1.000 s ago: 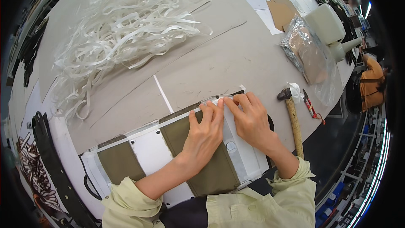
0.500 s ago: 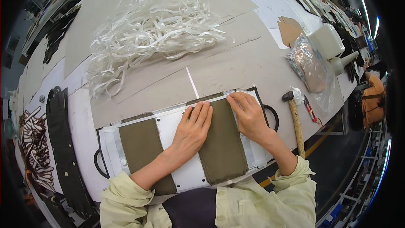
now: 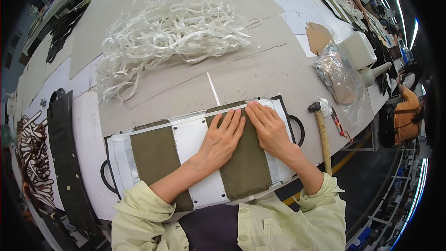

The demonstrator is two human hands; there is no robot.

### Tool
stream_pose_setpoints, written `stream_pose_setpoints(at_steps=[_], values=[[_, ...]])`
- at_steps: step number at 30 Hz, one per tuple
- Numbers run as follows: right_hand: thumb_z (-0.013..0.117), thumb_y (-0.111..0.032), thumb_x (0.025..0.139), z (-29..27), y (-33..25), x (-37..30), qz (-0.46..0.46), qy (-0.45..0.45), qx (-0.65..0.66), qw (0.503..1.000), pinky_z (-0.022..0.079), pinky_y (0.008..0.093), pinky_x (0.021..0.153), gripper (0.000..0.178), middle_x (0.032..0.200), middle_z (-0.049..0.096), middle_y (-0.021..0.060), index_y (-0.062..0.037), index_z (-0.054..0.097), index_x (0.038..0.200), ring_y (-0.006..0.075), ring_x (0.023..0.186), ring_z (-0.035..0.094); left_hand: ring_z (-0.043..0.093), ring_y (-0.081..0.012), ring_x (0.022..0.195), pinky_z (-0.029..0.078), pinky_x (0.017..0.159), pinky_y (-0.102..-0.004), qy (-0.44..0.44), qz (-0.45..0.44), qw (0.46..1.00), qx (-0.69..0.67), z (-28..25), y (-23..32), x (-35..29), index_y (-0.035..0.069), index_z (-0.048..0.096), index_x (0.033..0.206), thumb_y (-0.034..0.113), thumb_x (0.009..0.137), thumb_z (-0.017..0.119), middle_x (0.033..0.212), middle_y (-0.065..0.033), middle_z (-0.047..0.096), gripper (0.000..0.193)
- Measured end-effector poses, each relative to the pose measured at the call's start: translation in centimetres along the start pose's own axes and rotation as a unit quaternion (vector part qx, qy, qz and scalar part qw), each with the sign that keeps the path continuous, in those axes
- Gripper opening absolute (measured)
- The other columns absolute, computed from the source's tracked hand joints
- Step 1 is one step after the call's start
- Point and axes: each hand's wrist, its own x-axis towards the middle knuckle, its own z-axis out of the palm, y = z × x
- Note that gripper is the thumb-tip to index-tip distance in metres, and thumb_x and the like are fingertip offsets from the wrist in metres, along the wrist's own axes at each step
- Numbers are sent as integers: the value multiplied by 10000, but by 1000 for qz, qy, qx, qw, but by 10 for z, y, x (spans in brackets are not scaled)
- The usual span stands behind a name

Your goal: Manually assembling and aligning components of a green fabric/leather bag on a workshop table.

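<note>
A flat white fabric panel with two olive-green bands and dark loop handles at both short ends lies in front of me. Along its far edge runs a narrow white tape. My left hand rests flat by that edge, fingertips on the tape over the right-hand olive band. Just right of it, my right hand lies with fingers stretched out, its fingertips also on the tape. The two hands are close together, and neither grips anything that I can see.
A tangled heap of white ribbon covers the far table. Rightward are a hammer, red-handled snips, a plastic bag and a white container. Dark strap pieces lie left. Other people work at far right.
My left hand has slid right along the taped edge, and my right hand has shifted slightly left, so the fingertips are closer together. The panel stays in place.
</note>
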Motion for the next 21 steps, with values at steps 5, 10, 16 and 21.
stream_pose_setpoints(at_steps=[5,10,16,21], values=[[621,84,768,0,2,2,-5,-7,-4,1000,433,481,1119,590,1437,571,226,88,563,1356,377,1363,532,450,-345,1394,361,1122,-477,-17,-18,998,-56,-6,0,6,-49,537,1406,116,868,655,1494,-216,496,575],[618,95,758,3,-11,12,2,13,38,999,453,486,1096,613,1403,593,227,79,565,1368,384,1326,561,432,-324,1402,332,1131,-488,-15,-33,997,-63,1,-4,2,-46,506,1430,212,923,663,1511,-198,481,590],[607,112,741,1,-12,18,-14,-12,-6,1000,474,455,1067,611,1407,602,192,65,584,1350,357,1325,567,329,-310,1524,231,1239,-536,-19,-76,995,-58,-11,-19,-43,-14,464,1494,312,984,641,1595,-164,423,631],[598,116,768,-9,-17,22,-20,-52,1,998,467,461,1061,561,1421,584,187,49,598,1325,363,1321,558,332,-313,1523,251,1230,-530,-29,-133,991,-13,-49,-49,-119,-7,462,1502,310,990,640,1596,-156,428,628]])
